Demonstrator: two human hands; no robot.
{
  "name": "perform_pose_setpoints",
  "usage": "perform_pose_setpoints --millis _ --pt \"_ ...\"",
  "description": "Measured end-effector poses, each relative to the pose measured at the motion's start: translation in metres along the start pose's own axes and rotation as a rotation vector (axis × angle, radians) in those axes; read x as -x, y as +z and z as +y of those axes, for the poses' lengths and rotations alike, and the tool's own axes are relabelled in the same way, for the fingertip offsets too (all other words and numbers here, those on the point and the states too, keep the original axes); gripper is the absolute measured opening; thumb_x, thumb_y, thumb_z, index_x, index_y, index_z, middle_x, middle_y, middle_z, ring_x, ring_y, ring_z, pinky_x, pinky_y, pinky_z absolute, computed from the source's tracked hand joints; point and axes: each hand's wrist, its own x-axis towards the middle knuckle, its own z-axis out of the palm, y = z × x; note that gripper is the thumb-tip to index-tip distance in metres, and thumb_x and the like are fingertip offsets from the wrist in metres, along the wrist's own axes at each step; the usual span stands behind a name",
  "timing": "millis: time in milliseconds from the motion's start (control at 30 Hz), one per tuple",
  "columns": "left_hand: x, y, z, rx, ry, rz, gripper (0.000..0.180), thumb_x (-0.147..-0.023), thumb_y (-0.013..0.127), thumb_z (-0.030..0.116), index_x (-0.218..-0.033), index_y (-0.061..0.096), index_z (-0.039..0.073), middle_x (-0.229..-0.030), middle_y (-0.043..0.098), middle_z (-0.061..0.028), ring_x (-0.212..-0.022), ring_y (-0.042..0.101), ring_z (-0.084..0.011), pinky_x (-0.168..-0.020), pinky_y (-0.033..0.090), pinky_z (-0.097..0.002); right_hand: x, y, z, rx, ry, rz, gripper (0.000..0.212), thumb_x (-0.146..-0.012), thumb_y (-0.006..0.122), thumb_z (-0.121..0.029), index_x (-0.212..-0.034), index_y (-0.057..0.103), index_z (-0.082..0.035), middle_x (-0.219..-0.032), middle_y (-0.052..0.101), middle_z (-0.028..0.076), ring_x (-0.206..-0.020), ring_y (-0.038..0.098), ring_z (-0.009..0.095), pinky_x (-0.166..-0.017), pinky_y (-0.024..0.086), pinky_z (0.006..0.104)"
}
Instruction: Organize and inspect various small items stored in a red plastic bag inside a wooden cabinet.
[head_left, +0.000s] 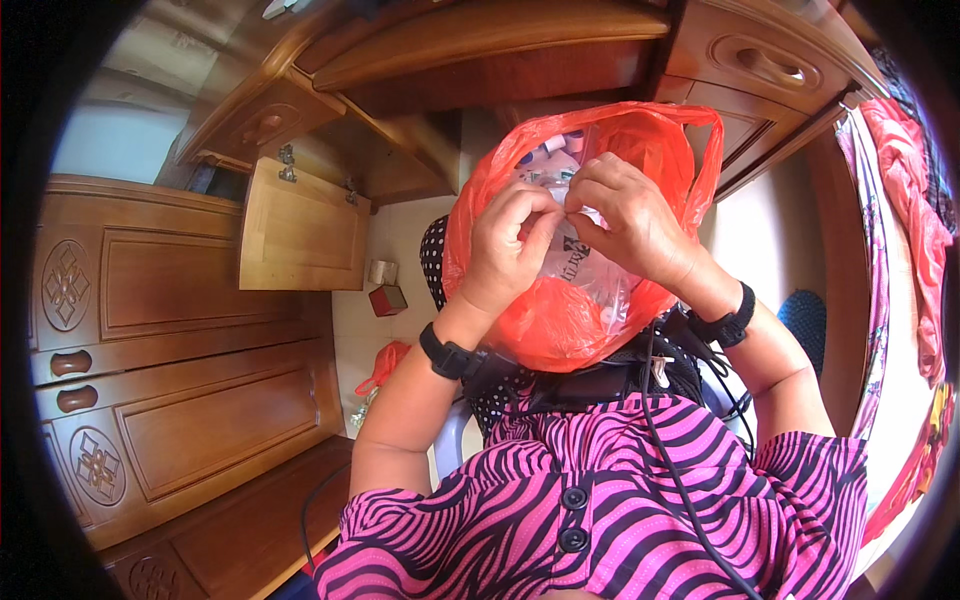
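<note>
On my lap sits an open red plastic bag (545,330), its mouth spread wide. Inside it lies a clear plastic bag (598,275) with dark print. My left hand (508,240) and my right hand (635,218) meet over the red bag's mouth, fingertips nearly touching. Each pinches thumb against fingers on what looks like the clear bag's plastic; the exact spot is too small to make out. Small white and purple items (558,147) show beyond my fingers, partly covered by plastic.
A wooden cabinet door (305,225) hangs open at the left, near a small red box (387,300) and a tin (382,272) on the floor. Another red bag (382,366) lies below them. Wooden drawers (765,62) stand ahead; pink cloth (905,200) hangs at the right.
</note>
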Motion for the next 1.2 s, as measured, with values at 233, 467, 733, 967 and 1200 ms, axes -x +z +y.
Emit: perform_pose_setpoints --millis 233,467,733,967,1200 --pt "-0.005 -0.007 0.003 0.006 -0.017 0.041 0.006 -0.082 0.062 -0.002 -0.086 0.059 0.000 -0.087 0.060 -0.0068 -0.077 0.056 -0.0146 -0.069 0.045 -0.0246 0.000 -0.011 0.019 0.203 -0.064 0.014 0.010 -0.068 0.065 -0.005 -0.072 0.056 -0.007 -0.076 0.052 0.006 -0.076 0.053 0.026 -0.067 0.046 0.0365" --pt "-0.009 -0.022 -0.006 0.063 0.023 0.209 0.002 -0.086 0.059 -0.002 -0.087 0.058 -0.001 -0.090 0.059 -0.0052 -0.081 0.053 -0.0108 -0.074 0.044 -0.0229 0.024 -0.030 0.054 0.260 0.083 -0.035 0.011 -0.067 0.065 -0.005 -0.071 0.055 -0.004 -0.081 0.055 0.008 -0.079 0.054 0.030 -0.070 0.048 0.0366" --pt "-0.013 -0.005 0.004 0.143 -0.024 0.072 0.003 -0.084 0.061 -0.002 -0.087 0.059 -0.001 -0.090 0.060 -0.0053 -0.085 0.055 -0.0119 -0.076 0.044 -0.0234 -0.005 -0.025 0.011 -0.153 0.086 -0.104 0.051 -0.073 0.074 -0.013 -0.120 0.054 -0.004 -0.116 0.053 0.017 -0.108 0.054 0.032 -0.089 0.047 0.0388" --pt "0.001 -0.014 -0.003 -0.045 -0.108 0.048 0.030 -0.083 0.066 0.007 -0.112 0.059 0.003 -0.112 0.056 -0.0075 -0.096 0.055 -0.0164 -0.084 0.044 -0.0275 0.006 -0.028 0.034 -0.195 0.318 0.040 0.013 -0.079 0.064 0.001 -0.092 0.065 -0.001 -0.090 0.062 0.014 -0.082 0.062 0.028 -0.071 0.050 0.0340" --pt "0.034 -0.035 -0.027 -0.446 -0.161 0.089 0.075 -0.069 0.079 0.018 -0.133 0.042 0.003 -0.130 0.045 -0.0179 -0.118 0.047 -0.0309 -0.099 0.039 -0.0393 0.022 -0.033 0.077 0.023 0.411 0.158 0.015 -0.080 0.064 -0.003 -0.095 0.063 0.000 -0.094 0.061 0.015 -0.080 0.061 0.031 -0.073 0.050 0.0350"
